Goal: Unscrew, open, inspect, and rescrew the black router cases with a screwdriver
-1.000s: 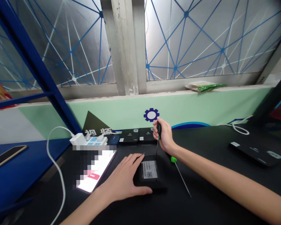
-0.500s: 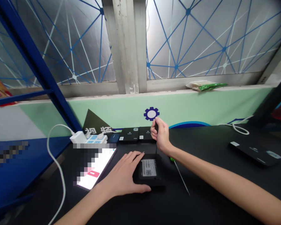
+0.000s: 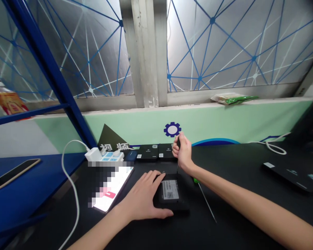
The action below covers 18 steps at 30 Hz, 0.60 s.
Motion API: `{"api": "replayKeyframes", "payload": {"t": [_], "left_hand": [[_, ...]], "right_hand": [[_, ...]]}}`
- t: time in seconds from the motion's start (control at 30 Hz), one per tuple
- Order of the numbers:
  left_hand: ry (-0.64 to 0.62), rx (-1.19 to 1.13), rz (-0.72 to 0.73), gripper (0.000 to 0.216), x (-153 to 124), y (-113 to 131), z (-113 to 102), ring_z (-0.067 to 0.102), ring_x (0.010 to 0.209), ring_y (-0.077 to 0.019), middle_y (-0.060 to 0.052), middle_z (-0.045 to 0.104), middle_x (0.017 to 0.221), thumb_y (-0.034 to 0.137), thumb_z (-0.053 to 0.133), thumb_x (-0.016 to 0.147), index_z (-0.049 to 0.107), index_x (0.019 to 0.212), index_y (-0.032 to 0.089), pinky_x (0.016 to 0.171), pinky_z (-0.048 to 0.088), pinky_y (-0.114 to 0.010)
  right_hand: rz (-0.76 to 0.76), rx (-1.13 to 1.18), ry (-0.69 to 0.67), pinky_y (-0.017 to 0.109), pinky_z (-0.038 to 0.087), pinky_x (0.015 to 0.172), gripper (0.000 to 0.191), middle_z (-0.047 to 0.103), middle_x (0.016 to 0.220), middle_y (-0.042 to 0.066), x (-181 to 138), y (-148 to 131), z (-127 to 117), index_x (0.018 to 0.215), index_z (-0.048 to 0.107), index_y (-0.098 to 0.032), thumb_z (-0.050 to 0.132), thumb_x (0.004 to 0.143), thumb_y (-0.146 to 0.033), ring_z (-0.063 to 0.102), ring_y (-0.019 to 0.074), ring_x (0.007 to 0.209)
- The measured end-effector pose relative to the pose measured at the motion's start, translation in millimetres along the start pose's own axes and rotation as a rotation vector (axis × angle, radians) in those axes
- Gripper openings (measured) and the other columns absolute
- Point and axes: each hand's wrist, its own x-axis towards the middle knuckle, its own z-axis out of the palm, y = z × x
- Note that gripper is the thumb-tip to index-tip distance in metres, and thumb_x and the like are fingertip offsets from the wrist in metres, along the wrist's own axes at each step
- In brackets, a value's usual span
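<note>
Screwdriver (image 3: pixel 177 168) in fist, the right hand (image 3: pixel 184 154) stands over the far right corner of the black box (image 3: pixel 170 189), its fingers closed round the handle; the thin shaft runs down to the box's far edge, though I cannot tell whether the tip touches it. The box lies on the table (image 3: pixel 234 180), label up, in front of the person. The left hand (image 3: pixel 142 198) covers its left side, fingers spread wide, thumb along the near edge and fingertips at the far one. Closest at hand on the right is a second screwdriver (image 3: pixel 207 202), lying slantwise, its green end partly hidden beneath the right wrist. Behind, near the wall (image 3: pixel 135 121), two more boxes (image 3: pixel 147 152) sit side by side, the right hand blocking part of one. Next to them come a small dark blue case (image 3: pixel 131 156) and a white power strip (image 3: pixel 111 157) with a charger (image 3: pixel 93 155), whose white cable (image 3: pixel 76 205) loops down past the left forearm. A lit phone (image 3: pixel 121 187), partly blurred into squares, lies between cable and left hand. Another phone (image 3: pixel 14 173) rests on the blue surface (image 3: pixel 5 211) farther left. Well apart on the right lie a flat black device (image 3: pixel 289 173) and a coiled white cord (image 3: pixel 275 148).
</note>
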Motion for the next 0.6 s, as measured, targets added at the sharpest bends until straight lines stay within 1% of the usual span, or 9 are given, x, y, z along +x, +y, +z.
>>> {"api": "replayKeyframes", "payload": {"t": [0.13, 0.2, 0.3, 0.37, 0.5, 0.6], "left_hand": [[0.014, -0.001, 0.007, 0.101, 0.9, -0.1, 0.4, 0.039, 0.136, -0.0398, -0.014, 0.043, 0.147, 0.076, 0.065, 0.07, 0.037, 0.151, 0.023, 0.115, 0.025, -0.058], [0.018, -0.004, 0.007, 0.101, 1.0, -0.9, 2.0, 0.039, 0.135, -0.0401, -0.015, 0.044, 0.147, 0.075, 0.067, 0.07, 0.037, 0.151, 0.022, 0.114, 0.025, -0.059], [0.044, -0.013, 0.01, 0.102, 0.3, -3.0, 5.6, 0.037, 0.136, -0.0408, -0.015, 0.044, 0.146, 0.074, 0.069, 0.069, 0.037, 0.15, 0.02, 0.114, 0.025, -0.06], [0.054, -0.019, 0.014, 0.104, -0.4, -4.5, 7.6, 0.036, 0.137, -0.0413, -0.015, 0.043, 0.147, 0.074, 0.069, 0.068, 0.038, 0.15, 0.021, 0.114, 0.025, -0.06], [0.062, -0.024, 0.015, 0.105, -1.4, -6.1, 8.7, 0.037, 0.137, -0.0414, -0.015, 0.043, 0.147, 0.075, 0.07, 0.067, 0.036, 0.151, 0.023, 0.115, 0.024, -0.06], [0.061, -0.025, 0.024, 0.104, -1.8, -6.0, 8.1, 0.038, 0.136, -0.041, -0.015, 0.044, 0.147, 0.076, 0.068, 0.068, 0.035, 0.152, 0.023, 0.114, 0.025, -0.06]], "right_hand": [[-0.084, -0.055, -0.109, 0.016, 0.015, 0.034, 0.043, 0.027, 0.049, -0.011, -14.3, -4.3, 4.0, 0.072, 0.044, -0.023, 0.057, 0.089, -0.06, 0.016, 0.0051, 0.038], [-0.116, -0.048, -0.151, 0.016, 0.014, 0.035, 0.04, 0.027, 0.049, -0.011, -22.3, -7.4, 4.9, 0.072, 0.045, -0.022, 0.057, 0.09, -0.056, 0.016, 0.005, 0.038], [-0.124, -0.011, -0.19, 0.016, 0.014, 0.036, 0.037, 0.03, 0.048, -0.01, -28.1, -10.7, 3.7, 0.072, 0.046, -0.021, 0.057, 0.092, -0.05, 0.018, 0.0047, 0.038], [-0.109, 0.005, -0.183, 0.015, 0.015, 0.035, 0.036, 0.031, 0.047, -0.01, -26.3, -11.4, 1.8, 0.071, 0.046, -0.021, 0.055, 0.093, -0.048, 0.018, 0.0048, 0.038], [-0.052, 0.01, -0.106, 0.015, 0.015, 0.035, 0.035, 0.032, 0.046, -0.01, -14.8, -10.2, -2.4, 0.07, 0.046, -0.021, 0.054, 0.093, -0.047, 0.018, 0.0049, 0.037], [-0.023, 0.02, -0.072, 0.015, 0.016, 0.034, 0.034, 0.033, 0.047, -0.01, -8.2, -8.7, -4.7, 0.071, 0.046, -0.021, 0.054, 0.092, -0.046, 0.018, 0.0048, 0.037]]}}
